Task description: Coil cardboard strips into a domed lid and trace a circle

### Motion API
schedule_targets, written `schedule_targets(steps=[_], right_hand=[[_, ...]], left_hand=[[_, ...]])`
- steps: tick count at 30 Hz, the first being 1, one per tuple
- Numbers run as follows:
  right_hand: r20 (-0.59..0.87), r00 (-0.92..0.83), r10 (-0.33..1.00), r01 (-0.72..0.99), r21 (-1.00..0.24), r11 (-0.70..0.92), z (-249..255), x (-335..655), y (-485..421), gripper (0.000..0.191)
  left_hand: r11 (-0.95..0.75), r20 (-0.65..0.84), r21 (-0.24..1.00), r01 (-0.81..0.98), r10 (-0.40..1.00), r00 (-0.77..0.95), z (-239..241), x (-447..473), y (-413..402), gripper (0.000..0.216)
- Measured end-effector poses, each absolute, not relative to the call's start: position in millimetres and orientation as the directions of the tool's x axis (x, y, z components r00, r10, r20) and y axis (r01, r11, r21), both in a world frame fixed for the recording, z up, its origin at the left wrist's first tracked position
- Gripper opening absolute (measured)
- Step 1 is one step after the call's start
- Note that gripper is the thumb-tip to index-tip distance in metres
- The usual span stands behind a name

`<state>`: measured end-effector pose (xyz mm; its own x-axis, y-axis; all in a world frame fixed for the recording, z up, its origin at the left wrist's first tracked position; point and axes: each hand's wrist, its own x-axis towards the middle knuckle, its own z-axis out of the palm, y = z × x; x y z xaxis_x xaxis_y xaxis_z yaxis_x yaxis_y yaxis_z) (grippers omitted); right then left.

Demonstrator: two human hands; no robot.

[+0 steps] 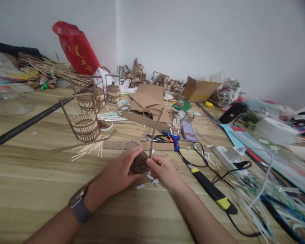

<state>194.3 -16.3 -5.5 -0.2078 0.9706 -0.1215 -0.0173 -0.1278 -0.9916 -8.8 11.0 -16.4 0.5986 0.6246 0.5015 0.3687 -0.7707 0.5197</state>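
My left hand [119, 173] grips a flat brown coil of corrugated cardboard strip [139, 163], fingers wrapped round its left side. A watch sits on that wrist. My right hand [161, 169] pinches the coil's right edge where the loose strip [155, 130] leaves it and rises up and away over the table. Both hands hover just above the wooden table [40, 183], over a piece of flat cardboard with small white scraps about it.
A blue glue gun [173, 139] and scissors [155, 138] lie just beyond the hands. A black and yellow knife [213, 191] with cables lies to the right. Small woven baskets [85, 127], loose sticks [87, 149], cardboard sheets [147, 98] and a red bag [77, 49] sit behind.
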Motion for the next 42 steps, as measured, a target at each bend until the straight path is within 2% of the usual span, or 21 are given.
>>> schedule_targets(steps=[5, 16, 29, 42], right_hand=[[-0.104, -0.139, 0.985, -0.100, -0.988, -0.119, -5.9, 186.4, -18.1, 0.060], [-0.132, -0.183, 0.974, -0.066, -0.987, -0.146, -9.3, 175.8, -21.1, 0.060], [-0.134, -0.205, 0.969, -0.061, -0.987, -0.150, -5.7, 179.4, -21.0, 0.063], [-0.137, -0.253, 0.958, 0.016, -0.990, -0.137, -4.4, 187.9, -19.3, 0.064]], left_hand=[[-0.757, 0.582, 0.476, 0.449, 0.653, 0.484, -18.8, -2.4, 7.0, 0.081], [-0.708, 0.593, 0.473, 0.524, 0.696, 0.405, -28.4, 1.0, 6.6, 0.080], [-0.703, 0.560, 0.527, 0.478, 0.710, 0.428, -18.6, -1.2, 5.8, 0.069], [-0.739, 0.530, 0.502, 0.449, 0.673, 0.516, -14.0, -4.5, 5.0, 0.069]])
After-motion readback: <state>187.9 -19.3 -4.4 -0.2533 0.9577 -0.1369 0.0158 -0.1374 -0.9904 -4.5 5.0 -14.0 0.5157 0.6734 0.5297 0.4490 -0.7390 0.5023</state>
